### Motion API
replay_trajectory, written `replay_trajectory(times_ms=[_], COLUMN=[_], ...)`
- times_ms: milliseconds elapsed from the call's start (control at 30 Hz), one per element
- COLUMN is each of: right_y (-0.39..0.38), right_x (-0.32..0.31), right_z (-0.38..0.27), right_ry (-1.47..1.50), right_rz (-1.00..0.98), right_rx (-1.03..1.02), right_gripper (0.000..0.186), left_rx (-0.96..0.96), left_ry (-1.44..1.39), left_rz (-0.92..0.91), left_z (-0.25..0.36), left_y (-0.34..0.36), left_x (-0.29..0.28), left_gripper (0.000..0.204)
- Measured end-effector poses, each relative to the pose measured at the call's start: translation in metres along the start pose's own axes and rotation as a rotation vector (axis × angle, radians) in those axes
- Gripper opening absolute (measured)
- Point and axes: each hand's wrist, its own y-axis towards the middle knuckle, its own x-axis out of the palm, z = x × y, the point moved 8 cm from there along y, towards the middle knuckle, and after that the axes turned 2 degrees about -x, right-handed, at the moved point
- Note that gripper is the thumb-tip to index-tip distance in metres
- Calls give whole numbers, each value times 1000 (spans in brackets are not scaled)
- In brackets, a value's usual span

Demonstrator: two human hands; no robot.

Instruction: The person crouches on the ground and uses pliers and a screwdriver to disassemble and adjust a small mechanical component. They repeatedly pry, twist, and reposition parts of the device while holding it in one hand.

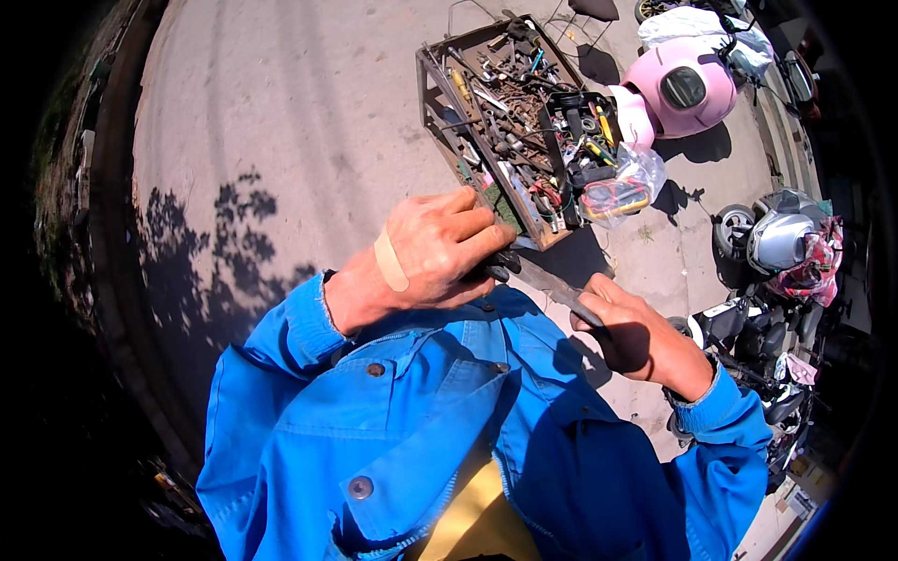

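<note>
While the left hand point(435, 248) clamps the dark handle end at chest height, the right hand point(636, 341) pinches the long metal tool point(552, 285). I'd keep both grips firm and steady above the tool tray point(440, 84).

Left hand point(432, 251) covers one end of the metal tool point(552, 287); right hand point(636, 341) hides the other. Small parts in the tool tray point(440, 84) too tiny to identify. Grey scooter point(781, 243) cut off in dark rim.

Cluttered tool tray point(440, 89), pink scooter point(687, 89) (parked), grey scooter point(781, 238), concrete ground point(281, 112)
</note>
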Motion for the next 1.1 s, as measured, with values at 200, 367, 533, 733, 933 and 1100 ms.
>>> replay_trajectory(times_ms=[200, 367, 533, 733, 933, 1100], right_y=[-1, 3, 1, 4, -1, -4], right_x=[-4, -8, -7, -3, -23, -56], right_z=[-1, -11, -11, -14, -20, -57], right_ry=[19, -1, -15, -14, 16, -651], right_rz=[-7, -16, -64, -46, 46, 288], right_rx=[-36, -20, 4, 32, 54, -107], right_gripper=[22, 21, 20, 17, 28, 37], left_rx=[42, 16, 0, 29, -340, -740], left_ry=[94, 53, 81, 79, -520, -1323], left_rz=[98, 68, 54, 49, -11, -75], left_z=[2, 0, 5, 2, -43, -55], left_y=[-1, 0, -5, -8, -32, -50], left_x=[-1, -6, -6, -13, 10, 47], left_gripper=[56, 56, 57, 56, 41, 47])
